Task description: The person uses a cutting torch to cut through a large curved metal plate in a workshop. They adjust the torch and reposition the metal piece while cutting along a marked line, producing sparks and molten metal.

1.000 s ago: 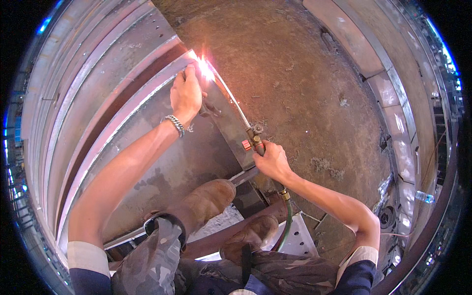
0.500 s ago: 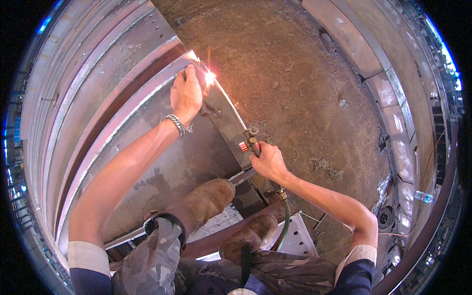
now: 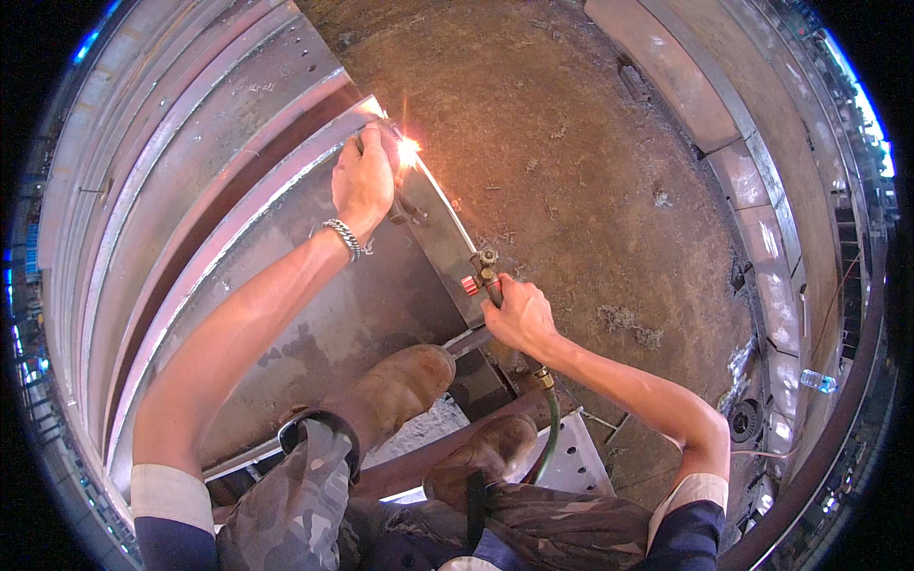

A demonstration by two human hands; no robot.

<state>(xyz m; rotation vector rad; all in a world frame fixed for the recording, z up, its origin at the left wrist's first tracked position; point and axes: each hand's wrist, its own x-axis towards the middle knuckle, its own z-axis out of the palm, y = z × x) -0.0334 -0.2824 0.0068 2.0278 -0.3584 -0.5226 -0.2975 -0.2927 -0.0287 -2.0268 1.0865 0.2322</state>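
Observation:
In my right hand (image 3: 521, 314) is a gas cutting torch (image 3: 487, 272), gripped by its handle. Its long thin tube slants up and left to a bright flame (image 3: 407, 151) at the edge of a steel plate (image 3: 440, 228). A green hose (image 3: 550, 428) runs down from the torch's rear fitting. My left hand (image 3: 364, 181), a chain bracelet at the wrist, is closed right beside the flame, at the end of a curved steel rib. Something dark shows beyond its fingers, but glare and the hand hide what it is.
Long curved steel ribs (image 3: 190, 181) stand in rows at the left. Rusty ground (image 3: 571, 143) stretches to the right, with curved plates (image 3: 762, 228) past it. My brown boots (image 3: 405, 381) rest on steel below. A plastic bottle (image 3: 819, 381) lies far right.
Almost nothing differs. The flame and my left hand have shifted very slightly to the right; the torch stays in my right hand.

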